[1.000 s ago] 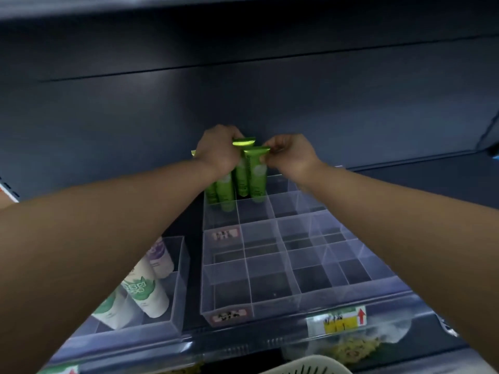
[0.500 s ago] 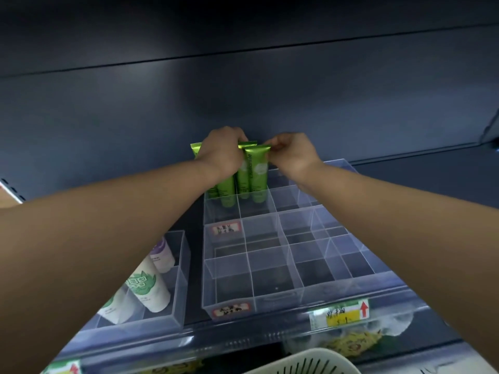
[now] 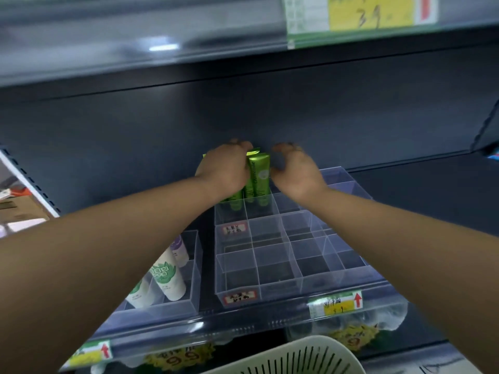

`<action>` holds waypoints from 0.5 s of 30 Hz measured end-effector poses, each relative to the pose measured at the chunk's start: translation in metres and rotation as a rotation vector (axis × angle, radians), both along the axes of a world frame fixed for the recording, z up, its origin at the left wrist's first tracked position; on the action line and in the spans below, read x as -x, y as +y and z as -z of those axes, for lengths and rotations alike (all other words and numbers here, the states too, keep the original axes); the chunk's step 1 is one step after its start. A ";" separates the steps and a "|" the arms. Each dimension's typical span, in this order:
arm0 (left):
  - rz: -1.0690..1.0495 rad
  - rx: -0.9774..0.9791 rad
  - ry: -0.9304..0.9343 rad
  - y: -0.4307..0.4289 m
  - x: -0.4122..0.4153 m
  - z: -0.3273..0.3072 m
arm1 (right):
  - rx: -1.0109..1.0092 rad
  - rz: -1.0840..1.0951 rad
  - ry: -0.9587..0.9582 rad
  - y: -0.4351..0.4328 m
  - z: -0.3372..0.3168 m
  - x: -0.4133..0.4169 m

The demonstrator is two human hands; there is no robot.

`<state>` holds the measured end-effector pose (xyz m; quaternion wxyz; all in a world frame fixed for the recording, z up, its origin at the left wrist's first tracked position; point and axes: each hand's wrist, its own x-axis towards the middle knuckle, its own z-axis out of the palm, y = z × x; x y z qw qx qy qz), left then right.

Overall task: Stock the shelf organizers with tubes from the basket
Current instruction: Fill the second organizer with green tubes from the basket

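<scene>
Several green tubes [image 3: 258,177] stand upright in the back-left cells of a clear divided organizer [image 3: 305,278] on the dark shelf. My left hand [image 3: 224,168] is curled round the tubes on the left and hides most of them. My right hand [image 3: 297,171] sits just right of the front tube, fingers loosely curled and lifted off its crimped top; its edge touches or nearly touches the tube's side. The white slotted basket [image 3: 297,357] shows only its rim at the bottom; I cannot see its contents.
A second clear organizer [image 3: 193,300] at the left holds white tubes [image 3: 168,278]. The upper shelf's edge [image 3: 162,44] hangs overhead with a yellow price tag [image 3: 361,14]. Price tags [image 3: 334,303] line the front rail. Bagged goods lie on the shelf below.
My right hand has let go of the front tube's top and drawn slightly right. The left hand stays on the tubes. The view has tilted up, and the upper shelf now shows.
</scene>
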<state>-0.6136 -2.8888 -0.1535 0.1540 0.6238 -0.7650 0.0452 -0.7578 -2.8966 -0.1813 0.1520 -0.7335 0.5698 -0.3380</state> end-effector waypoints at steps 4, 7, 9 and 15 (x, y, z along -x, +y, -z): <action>0.022 -0.005 -0.076 0.026 0.000 -0.003 | -0.002 -0.025 0.249 0.028 -0.003 -0.002; 0.033 -0.043 -0.145 0.047 0.000 -0.004 | -0.003 -0.044 0.382 0.051 -0.009 -0.003; 0.031 -0.036 -0.175 0.060 -0.001 -0.006 | 0.006 -0.051 0.411 0.065 -0.012 -0.003; -0.002 -0.040 -0.233 0.105 0.000 -0.013 | 0.056 -0.067 0.477 0.106 -0.018 -0.001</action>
